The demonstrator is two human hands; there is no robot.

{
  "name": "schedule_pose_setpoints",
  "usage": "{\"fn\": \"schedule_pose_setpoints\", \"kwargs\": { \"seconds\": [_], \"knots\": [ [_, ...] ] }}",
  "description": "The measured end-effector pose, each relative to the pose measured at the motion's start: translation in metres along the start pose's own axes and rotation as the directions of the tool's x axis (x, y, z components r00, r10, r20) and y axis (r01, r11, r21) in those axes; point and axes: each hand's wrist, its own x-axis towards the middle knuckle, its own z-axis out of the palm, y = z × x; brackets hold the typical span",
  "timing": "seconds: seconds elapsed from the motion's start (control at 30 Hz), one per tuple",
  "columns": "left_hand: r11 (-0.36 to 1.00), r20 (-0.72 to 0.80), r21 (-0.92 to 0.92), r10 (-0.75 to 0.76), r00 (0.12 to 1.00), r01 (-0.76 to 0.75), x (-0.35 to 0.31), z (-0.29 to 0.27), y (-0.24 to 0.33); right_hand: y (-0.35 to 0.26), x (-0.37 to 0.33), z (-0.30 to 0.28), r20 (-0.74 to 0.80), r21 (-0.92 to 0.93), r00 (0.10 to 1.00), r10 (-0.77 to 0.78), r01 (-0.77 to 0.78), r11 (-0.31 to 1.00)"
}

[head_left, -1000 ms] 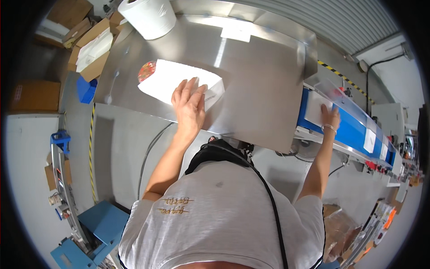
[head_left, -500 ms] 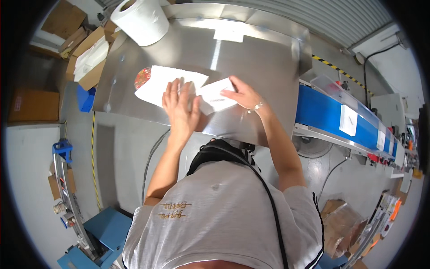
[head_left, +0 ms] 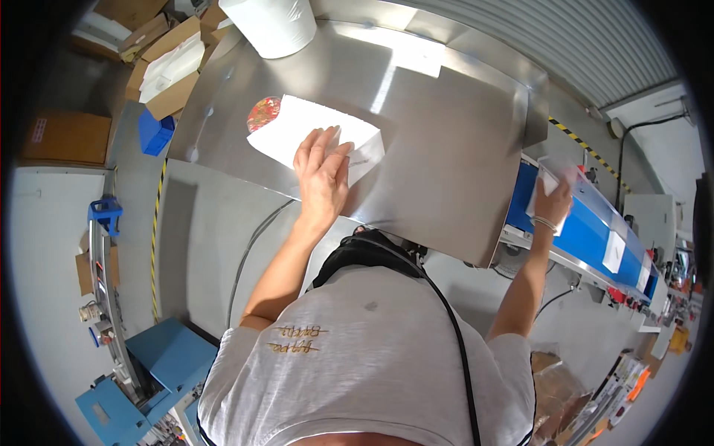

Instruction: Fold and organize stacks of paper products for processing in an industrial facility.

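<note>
Pale wall [head_left: 48,282] curves along nine o'clock, and a closed brown cardboard box [head_left: 65,139] stands between nine and ten. At eight sits a blue-grey cabinet [head_left: 169,353]. A blue plastic bin [head_left: 155,134] is near ten o'clock, just below an open carton [head_left: 190,93] with white contents. From ten o'clock round to two spreads a stainless-steel worktable [head_left: 446,163]; a thick white roll [head_left: 274,30] stands on it at eleven.

Between ten and eleven, a rounded red-patterned piece [head_left: 264,114] shows past the left end of the white flat packets [head_left: 309,117], which lie on the tabletop at eleven, near its front edge. The left hand [head_left: 325,175] rests over their right part, fingers spread and slightly bent, laid on top and not clenched.

Between twelve and one, a white rectangular sheet [head_left: 419,58] lies near the table's far edge. Toward two is a ribbed grey shutter [head_left: 587,44]. At three o'clock the right hand [head_left: 552,202], with a pale bracelet [head_left: 544,224] at its wrist, is over a white packet [head_left: 545,182] on a blue conveyor belt [head_left: 584,241]; its fingertips are blurred, so I cannot tell whether they grip it. Farther along the belt, just past three, lies another white packet [head_left: 614,253].
</note>
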Motion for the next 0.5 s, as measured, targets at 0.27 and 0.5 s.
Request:
{"fn": "schedule_pose_setpoints", "kwargs": {
  "seconds": [0.27, 0.5],
  "knots": [
    [0.997, 0.129, 0.024, 0.07, 0.989, -0.074, 0.003, -0.008, 0.005, -0.239, -0.034, -0.016, 0.182, 0.974, 0.479, -0.859, 0.035, 0.225],
    [0.996, 0.05, 0.087, -0.037, 0.998, 0.033, 0.003, -0.007, -0.009, -0.198, -0.056, -0.005, 0.47, 0.882, 0.639, -0.609, -0.372, 0.291]
  ]
}}
